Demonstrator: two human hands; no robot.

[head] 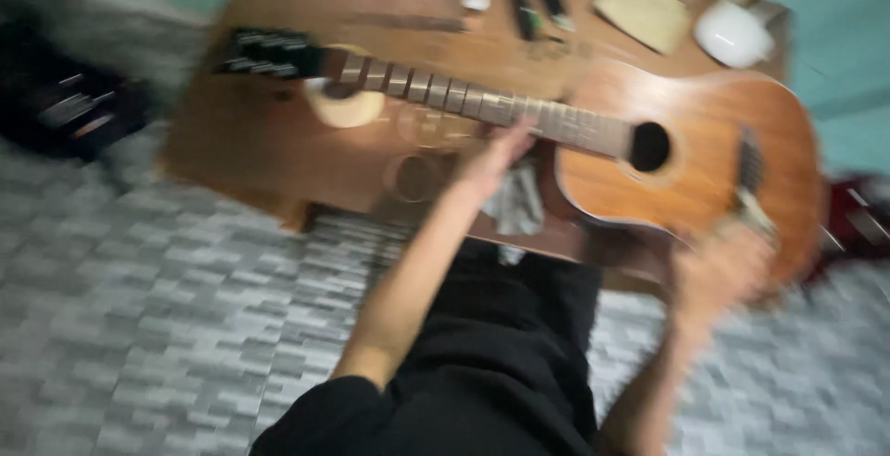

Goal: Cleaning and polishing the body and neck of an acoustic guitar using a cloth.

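A home room put to use as a small repair bench is suggested, though the view is badly blurred. A low wooden table (241,141) is set on a floor covered with grey brick-patterned matting (167,308). An acoustic guitar (686,141) is laid flat across the table, its neck propped on a roll of tape (345,104). Small tools (538,6), a folded cloth (642,11) and a white cup (732,34) are scattered at the far edge. Pale green walls (834,39) are seen behind.
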